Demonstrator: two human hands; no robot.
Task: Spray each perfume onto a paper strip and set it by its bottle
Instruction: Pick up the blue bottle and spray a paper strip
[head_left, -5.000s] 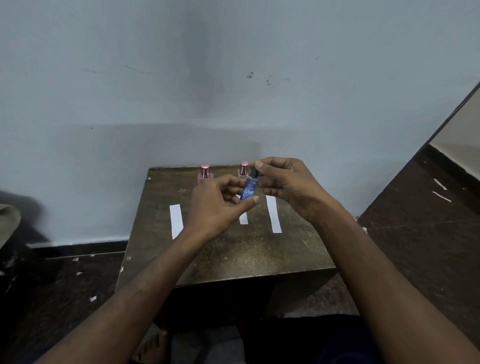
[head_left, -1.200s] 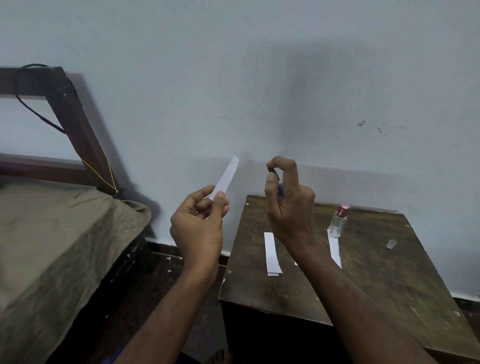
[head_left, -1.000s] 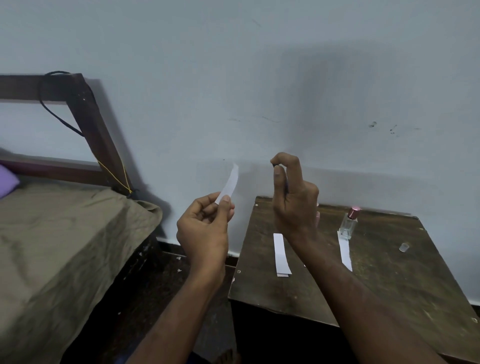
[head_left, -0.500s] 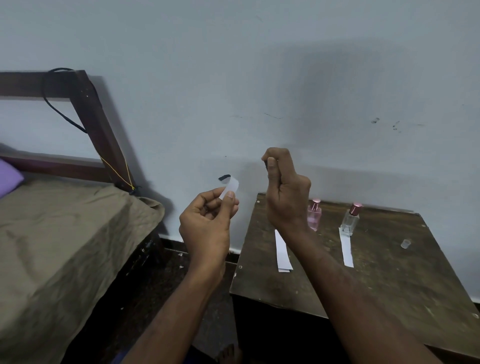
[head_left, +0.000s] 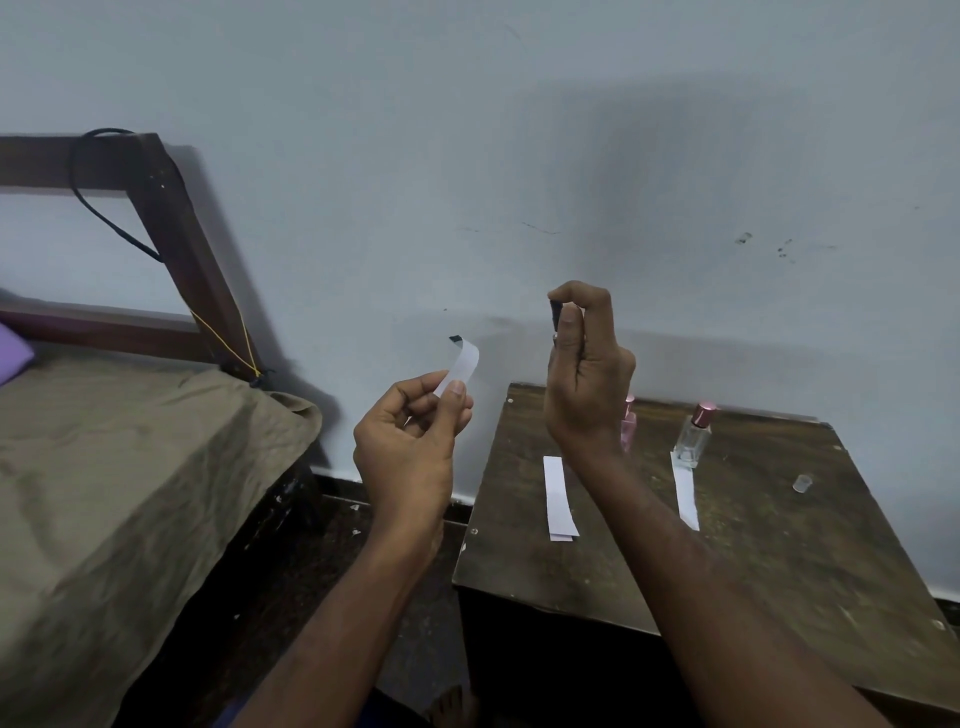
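My left hand (head_left: 410, 441) pinches a white paper strip (head_left: 461, 364) whose top curls over toward my right hand. My right hand (head_left: 587, 379) is raised beside it, wrapped around a small dark perfume bottle (head_left: 556, 314); only the black spray head shows above the fingers, with my index finger bent over it. On the wooden table (head_left: 727, 561) stand a pink perfume bottle (head_left: 627, 426), partly hidden behind my right wrist, and a clear bottle with a pink cap (head_left: 693, 439). One paper strip (head_left: 559, 496) lies left of my forearm; another strip (head_left: 684, 491) lies in front of the clear bottle.
A small clear cap (head_left: 801, 483) rests on the table at the right. A bed with an olive cover (head_left: 119, 483) and a dark wooden frame (head_left: 171, 239) fills the left. A dark floor gap separates bed and table. The pale wall is close behind.
Since five seconds ago the view swung left and my left hand took a strip. In the last second the strip's top curled over, and my right hand stayed raised beside it.
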